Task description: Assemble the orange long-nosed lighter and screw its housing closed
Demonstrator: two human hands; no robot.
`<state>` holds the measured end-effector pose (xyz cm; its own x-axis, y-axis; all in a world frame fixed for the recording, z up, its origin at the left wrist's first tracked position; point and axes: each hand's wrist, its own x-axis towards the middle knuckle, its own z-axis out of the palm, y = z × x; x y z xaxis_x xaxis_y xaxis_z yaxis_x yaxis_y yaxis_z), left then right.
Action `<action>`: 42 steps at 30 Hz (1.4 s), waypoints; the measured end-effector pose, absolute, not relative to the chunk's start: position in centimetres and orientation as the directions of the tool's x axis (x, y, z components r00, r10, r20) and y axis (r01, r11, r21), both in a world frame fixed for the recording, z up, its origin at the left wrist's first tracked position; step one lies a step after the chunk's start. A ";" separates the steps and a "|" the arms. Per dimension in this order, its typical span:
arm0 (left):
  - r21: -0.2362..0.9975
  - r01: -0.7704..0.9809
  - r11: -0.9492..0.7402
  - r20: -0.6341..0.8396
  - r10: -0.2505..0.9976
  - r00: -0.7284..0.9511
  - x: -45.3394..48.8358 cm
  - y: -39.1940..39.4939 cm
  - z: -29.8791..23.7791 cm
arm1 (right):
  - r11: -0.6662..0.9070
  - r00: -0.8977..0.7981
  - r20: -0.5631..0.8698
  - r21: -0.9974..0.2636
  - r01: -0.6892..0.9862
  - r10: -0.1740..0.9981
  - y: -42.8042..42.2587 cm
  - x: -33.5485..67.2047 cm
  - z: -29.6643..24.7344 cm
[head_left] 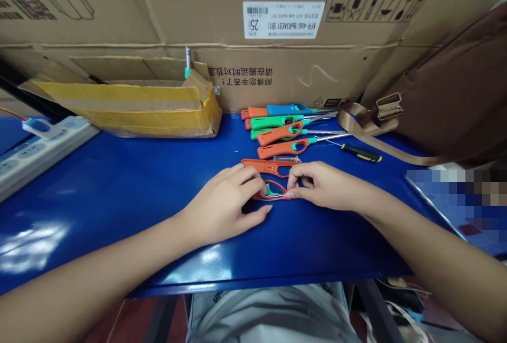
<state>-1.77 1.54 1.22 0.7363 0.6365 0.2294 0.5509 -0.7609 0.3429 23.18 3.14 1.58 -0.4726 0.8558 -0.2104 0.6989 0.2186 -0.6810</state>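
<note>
Both hands meet over an opened orange lighter shell half (274,190) lying flat on the blue table (119,184), with a green trigger part and thin wires inside. My left hand (227,203) pins its left end with thumb and fingers. My right hand (322,184) pinches its right end at the wires. A second orange shell half (266,165) lies just behind the hands.
Several assembled long-nosed lighters (283,132) in orange, green and blue lie behind, next to a black-and-yellow screwdriver (360,153). An open cardboard box (142,105) stands back left, a power strip (35,145) far left, a brown bag (455,100) right, and big cartons along the back.
</note>
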 end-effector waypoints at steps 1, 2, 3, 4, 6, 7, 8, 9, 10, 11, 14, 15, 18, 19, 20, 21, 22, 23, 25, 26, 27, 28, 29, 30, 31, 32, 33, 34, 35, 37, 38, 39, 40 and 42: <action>0.342 0.543 -0.767 0.227 0.628 0.744 -1.8 1.6 1.2 | 0.233 -0.478 -0.200 -0.676 0.700 0.855 3.2 23.2 1.6; 0.337 0.540 -0.771 0.222 0.622 0.751 -1.8 1.7 1.1 | 0.257 -0.484 -0.179 -0.665 0.701 0.857 3.2 23.2 1.6; 0.332 0.539 -0.774 0.219 0.619 0.755 -1.8 1.7 1.0 | 0.292 -0.496 -0.149 -0.654 0.698 0.855 3.1 23.3 1.6; 0.329 0.538 -0.776 0.215 0.617 0.757 -1.8 1.8 1.0 | 0.333 -0.515 -0.114 -0.641 0.691 0.850 3.0 23.3 1.7; 0.341 0.529 -0.777 0.212 0.612 0.762 -1.8 2.0 0.7 | 0.418 -0.567 -0.049 -0.625 0.659 0.822 2.6 23.3 1.9; 0.358 0.517 -0.778 0.213 0.607 0.766 -1.8 2.1 0.6 | 0.453 -0.593 -0.025 -0.619 0.641 0.805 2.4 23.2 1.9; 0.380 0.500 -0.778 0.215 0.600 0.770 -1.8 2.1 0.5 | 0.479 -0.613 -0.010 -0.614 0.627 0.790 2.2 23.1 1.9; 0.404 0.483 -0.777 0.220 0.594 0.773 -1.9 2.2 0.3 | 0.494 -0.623 -0.003 -0.607 0.623 0.782 2.0 23.1 1.9; 0.423 0.467 -0.776 0.228 0.590 0.774 -1.9 2.2 0.2 | 0.500 -0.625 -0.003 -0.598 0.627 0.780 1.9 23.0 1.9; 0.433 0.458 -0.776 0.240 0.589 0.772 -1.9 2.3 0.2 | 0.502 -0.623 -0.005 -0.588 0.634 0.782 1.7 22.9 1.9; 0.419 0.464 -0.781 0.282 0.597 0.751 -1.9 2.3 0.1 | 0.496 -0.613 -0.013 -0.574 0.651 0.790 1.7 22.7 1.7; 0.412 0.471 -0.780 0.290 0.602 0.744 -1.9 2.3 0.2 | 0.494 -0.614 -0.015 -0.578 0.649 0.789 1.8 22.6 1.7; 0.417 0.467 -0.780 0.287 0.600 0.747 -2.0 2.2 0.3 | 0.490 -0.618 -0.021 -0.590 0.642 0.786 1.9 22.6 1.7; 0.416 0.460 -0.785 0.282 0.592 0.755 -2.0 2.2 0.3 | 0.488 -0.617 -0.023 -0.589 0.644 0.787 1.9 22.6 1.7; 0.411 0.453 -0.791 0.278 0.582 0.764 -2.0 2.2 0.3 | 0.486 -0.613 -0.024 -0.586 0.649 0.790 1.9 22.6 1.7; 0.403 0.448 -0.798 0.275 0.573 0.772 -2.0 2.3 0.2 | 0.486 -0.609 -0.021 -0.581 0.653 0.793 1.8 22.6 1.8; 0.394 0.446 -0.804 0.273 0.566 0.778 -2.0 2.3 0.2 | 0.488 -0.607 -0.019 -0.576 0.656 0.794 1.8 22.6 1.7; 0.384 0.447 -0.808 0.273 0.562 0.781 -2.0 2.3 0.1 | 0.492 -0.608 -0.016 -0.569 0.659 0.794 1.8 22.6 1.7; 0.367 0.449 -0.814 0.278 0.557 0.782 -2.0 2.3 0.0 | 0.506 -0.614 -0.012 -0.554 0.661 0.789 1.7 22.6 1.7; 0.359 0.451 -0.817 0.280 0.555 0.783 -2.0 2.3 0.0 | 0.514 -0.618 -0.010 -0.544 0.663 0.786 1.7 22.6 1.7; 0.350 0.454 -0.820 0.282 0.554 0.784 -2.0 2.3 0.0 | 0.523 -0.622 -0.008 -0.533 0.665 0.783 1.6 22.6 1.7; 0.340 0.456 -0.823 0.284 0.552 0.784 -2.0 2.3 -0.1 | 0.529 -0.624 -0.009 -0.521 0.670 0.781 1.6 22.7 1.8; 0.332 0.457 -0.825 0.283 0.550 0.786 -2.0 2.4 -0.1 | 0.534 -0.624 -0.010 -0.508 0.676 0.781 1.5 22.7 1.9; 0.324 0.459 -0.827 0.282 0.547 0.788 -2.0 2.4 -0.1 | 0.536 -0.624 -0.014 -0.497 0.682 0.781 1.5 22.7 1.9; 0.318 0.459 -0.829 0.281 0.545 0.790 -2.0 2.4 -0.1 | 0.538 -0.623 -0.020 -0.486 0.689 0.782 1.5 22.7 2.0; 0.312 0.459 -0.832 0.283 0.542 0.791 -2.0 2.4 -0.1 | 0.538 -0.623 -0.025 -0.477 0.695 0.782 1.4 22.7 2.1; 0.307 0.457 -0.835 0.285 0.538 0.793 -2.0 2.4 -0.2 | 0.540 -0.624 -0.029 -0.470 0.698 0.781 1.4 22.7 2.2; 0.302 0.456 -0.837 0.288 0.536 0.794 -2.0 2.5 -0.2 | 0.543 -0.626 -0.031 -0.466 0.699 0.779 1.4 22.7 2.3; 0.298 0.455 -0.839 0.291 0.533 0.794 -2.0 2.5 -0.2 | 0.546 -0.629 -0.032 -0.463 0.698 0.777 1.4 22.7 2.4; 0.292 0.456 -0.841 0.292 0.532 0.795 -2.0 2.4 -0.1 | 0.550 -0.636 -0.040 -0.461 0.696 0.771 1.3 22.7 2.6; 0.289 0.458 -0.840 0.292 0.533 0.794 -2.0 2.4 -0.1 | 0.552 -0.640 -0.044 -0.462 0.694 0.767 1.3 22.7 2.7; 0.286 0.462 -0.840 0.289 0.535 0.794 -2.0 2.4 -0.1 | 0.553 -0.643 -0.050 -0.462 0.693 0.765 1.3 22.7 2.8; 0.281 0.464 -0.840 0.287 0.535 0.794 -2.0 2.4 -0.1 | 0.552 -0.644 -0.054 -0.463 0.693 0.763 1.2 22.7 2.8; 0.266 0.469 -0.842 0.280 0.533 0.798 -2.0 2.3 0.0 | 0.548 -0.645 -0.059 -0.471 0.691 0.762 1.2 22.8 3.0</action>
<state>-1.97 2.32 -0.04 0.7984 0.5328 0.2804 0.4687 -0.8424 0.2659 22.79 1.21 2.97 -0.6451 0.7618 -0.0592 0.6908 0.5483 -0.4712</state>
